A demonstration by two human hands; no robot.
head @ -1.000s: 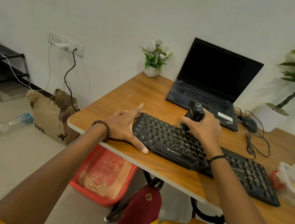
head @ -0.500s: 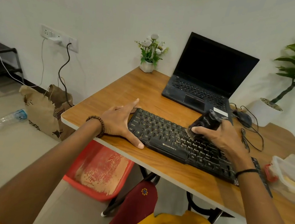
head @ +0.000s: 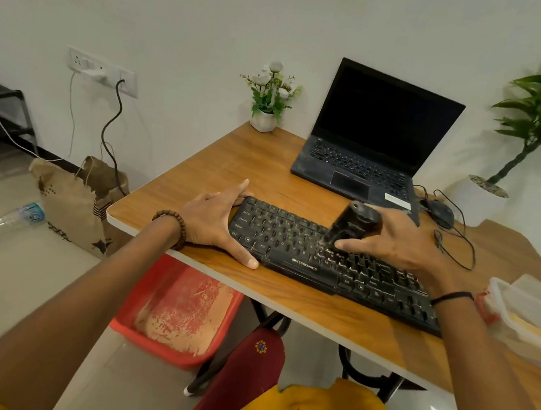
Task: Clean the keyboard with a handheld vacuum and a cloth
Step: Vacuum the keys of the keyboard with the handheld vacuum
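Head view: keyboard [head: 303,264] lies flat on the table [head: 267,164], near the front edge. Its long axis runs diagonally, L end farther from the person, R end nearer and lower in frame.

Left grip [head: 208,218] is released: fingers straight and spread, palm on the table, wrapped round the keyboard's L end w/ thumb along its front edge and index at its back corner. Looks like bracing, not grasping.

Right grip [head: 399,243] is clenched round the handheld vacuum [head: 353,224]. Body is tilted, top leaning away toward the laptop [head: 370,142]. Nozzle is down on the keys approx mid-keyboard, just R of the letter block's centre; it's blurred, so can't tell exact contact.

Key relation: from the nozzle, one stretch of keys runs L toward the left grip. The other runs R and nearer, partly under the right wrist. Any coming sweep prob. has to follow that diagonal axis. Right grip does the travel and left grip is the anchor against sliding. Which stretch is next, can't tell.

No cloth clearly seen. A lidded plastic container [head: 530,312] sits at the R end, contents unclear. Mouse [head: 440,212] and its cable lie behind the right grip, near but apart.
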